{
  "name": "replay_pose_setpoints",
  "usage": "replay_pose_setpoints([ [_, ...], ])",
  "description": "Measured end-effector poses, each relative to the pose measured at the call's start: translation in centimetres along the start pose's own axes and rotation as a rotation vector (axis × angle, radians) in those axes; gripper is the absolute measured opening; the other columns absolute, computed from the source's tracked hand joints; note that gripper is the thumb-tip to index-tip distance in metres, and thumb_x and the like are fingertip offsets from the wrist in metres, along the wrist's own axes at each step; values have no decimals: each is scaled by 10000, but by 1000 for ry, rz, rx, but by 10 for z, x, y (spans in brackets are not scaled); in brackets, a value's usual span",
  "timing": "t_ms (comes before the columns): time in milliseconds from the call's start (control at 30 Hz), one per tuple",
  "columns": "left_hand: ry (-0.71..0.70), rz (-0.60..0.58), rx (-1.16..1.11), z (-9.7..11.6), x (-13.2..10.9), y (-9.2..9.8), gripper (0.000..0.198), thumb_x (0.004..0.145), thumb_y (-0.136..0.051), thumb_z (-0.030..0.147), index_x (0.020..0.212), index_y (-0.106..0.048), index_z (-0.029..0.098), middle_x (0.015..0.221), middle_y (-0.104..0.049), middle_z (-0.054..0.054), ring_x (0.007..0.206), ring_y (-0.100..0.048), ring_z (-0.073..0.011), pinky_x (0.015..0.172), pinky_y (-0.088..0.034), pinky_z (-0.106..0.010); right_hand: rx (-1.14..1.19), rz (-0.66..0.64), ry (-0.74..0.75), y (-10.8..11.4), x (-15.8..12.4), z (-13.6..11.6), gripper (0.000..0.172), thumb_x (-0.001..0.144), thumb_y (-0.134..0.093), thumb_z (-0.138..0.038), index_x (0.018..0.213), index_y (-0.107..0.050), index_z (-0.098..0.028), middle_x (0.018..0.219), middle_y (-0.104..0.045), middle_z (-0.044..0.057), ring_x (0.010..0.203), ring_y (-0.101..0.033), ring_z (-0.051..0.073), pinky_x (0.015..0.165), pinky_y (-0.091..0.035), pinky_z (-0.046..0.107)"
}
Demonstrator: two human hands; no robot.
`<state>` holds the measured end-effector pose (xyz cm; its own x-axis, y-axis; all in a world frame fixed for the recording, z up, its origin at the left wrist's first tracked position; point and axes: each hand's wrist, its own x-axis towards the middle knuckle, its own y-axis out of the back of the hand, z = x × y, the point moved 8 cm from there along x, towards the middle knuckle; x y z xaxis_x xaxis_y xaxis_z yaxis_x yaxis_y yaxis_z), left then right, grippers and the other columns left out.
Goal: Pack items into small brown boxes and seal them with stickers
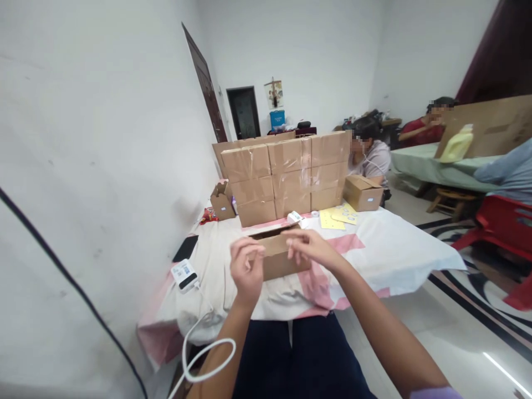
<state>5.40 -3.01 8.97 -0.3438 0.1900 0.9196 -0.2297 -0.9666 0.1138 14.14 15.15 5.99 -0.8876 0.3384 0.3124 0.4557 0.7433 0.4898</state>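
A small brown cardboard box [286, 266] stands on the cloth-covered table in front of me, its top partly hidden by my hands. My left hand [247, 269] is raised at the box's left end, its fingers curled toward the thumb in a pinch. Whatever it may hold is too small to make out. Over the box's right end hovers my right hand [310, 246], palm down, with loosely bent fingers apart and nothing visible in them. Whether either hand touches the cardboard is unclear.
Behind stands a wall of taped cardboard boxes [291, 180]. Yellow sheets [338, 216] and another box [363, 194] lie right. A black phone [185, 249] and a white device [184, 275] with a looping cable [208, 346] are left. Other people sit beyond.
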Motion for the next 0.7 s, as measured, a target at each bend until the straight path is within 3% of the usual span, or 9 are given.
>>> replay_pose_setpoints([
  [67,55,-5,20,-8,9,9,66,976,-517,232,925,-560,238,1049,-583,-40,1070,-562,-186,985,-458,-393,-303,259,81,30,14,3,434,990,-501,-362,1355,-622,-161,1069,-765,129,932,-718,259,857,-558,423],
  [100,80,-53,31,-14,16,9,83,985,-496,245,923,-550,238,1087,-584,-44,1100,-559,-188,1009,-447,-396,-463,313,140,34,21,4,422,986,-513,-344,1352,-630,-170,1219,-725,142,1125,-668,290,1000,-499,475],
  [167,127,-219,57,-30,28,-1,139,998,-457,273,899,-549,239,1162,-596,-47,1160,-551,-193,1048,-428,-403,-719,230,236,21,36,15,414,986,-529,-342,1358,-636,-195,1409,-626,121,1373,-494,324,1170,-325,544],
  [267,200,-527,123,-65,34,-28,182,980,-469,278,843,-583,238,1206,-629,-36,1185,-546,-213,1066,-419,-439,-858,20,235,-10,47,45,417,1037,-437,-347,1377,-629,-201,1440,-608,91,1409,-455,309,1186,-289,536],
  [367,274,-788,207,-104,22,-54,143,936,-562,284,834,-633,212,1237,-647,-48,1206,-542,-244,1068,-416,-506,-869,-19,188,-24,46,63,457,1063,-357,-339,1425,-591,-186,1492,-560,85,1415,-448,295,1167,-320,495],
  [433,310,-902,255,-124,13,-68,149,922,-614,325,911,-664,186,1283,-631,-72,1258,-523,-261,1083,-410,-538,-873,-9,181,-25,44,66,470,1063,-351,-348,1439,-579,-181,1511,-539,83,1428,-430,296,1175,-306,491],
  [567,337,-1008,318,-145,4,-85,267,923,-635,387,1093,-668,184,1365,-588,-94,1313,-502,-273,1111,-408,-553,-869,-2,177,-22,45,65,467,1062,-352,-347,1426,-593,-182,1490,-563,75,1418,-443,286,1180,-300,475],
  [700,358,-1016,361,-155,1,-94,311,934,-621,393,1168,-648,190,1377,-580,-100,1296,-523,-271,1099,-432,-550,-857,11,165,-21,47,67,458,1057,-369,-350,1423,-598,-195,1481,-573,62,1411,-452,279,1183,-297,466],
])
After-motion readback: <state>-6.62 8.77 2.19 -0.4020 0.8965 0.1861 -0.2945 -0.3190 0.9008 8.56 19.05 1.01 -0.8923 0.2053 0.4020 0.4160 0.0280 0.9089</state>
